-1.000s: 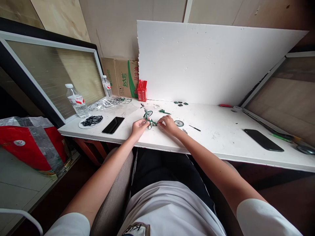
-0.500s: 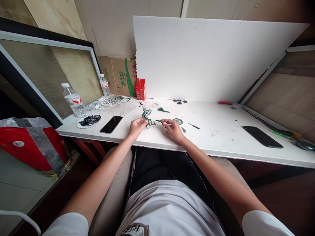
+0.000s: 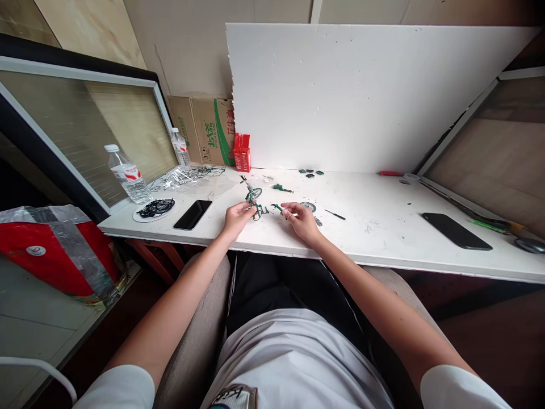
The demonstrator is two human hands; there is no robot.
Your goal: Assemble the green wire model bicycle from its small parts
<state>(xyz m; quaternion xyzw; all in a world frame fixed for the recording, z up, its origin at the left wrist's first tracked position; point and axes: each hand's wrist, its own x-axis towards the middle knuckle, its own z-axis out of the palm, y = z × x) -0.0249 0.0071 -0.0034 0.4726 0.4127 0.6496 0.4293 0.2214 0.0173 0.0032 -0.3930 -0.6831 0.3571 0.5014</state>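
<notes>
My left hand (image 3: 239, 219) is closed on a small green model bicycle (image 3: 254, 194), whose front wheel and handlebars point away from me. Between the fingertips of my right hand (image 3: 301, 219) is a small curved green part (image 3: 276, 207), held just right of the bicycle and apart from it. A loose spoked wheel (image 3: 309, 207) lies just beyond my right hand, with a small grey part (image 3: 318, 222) beside its knuckles. Farther back rests another green piece (image 3: 281, 188) with a thin rod.
A thin black screwdriver (image 3: 335, 215) and a black phone (image 3: 457, 231) are to the right. Leftward are another phone (image 3: 193, 215), a plate of black strands (image 3: 154, 210) and a water bottle (image 3: 128, 175). A red box (image 3: 242, 153) and small dark pieces (image 3: 310, 172) stand behind.
My right hand has drawn the curved green part slightly away from the bicycle and turned it. My left hand keeps its hold, almost still. The camera view has shifted a little.
</notes>
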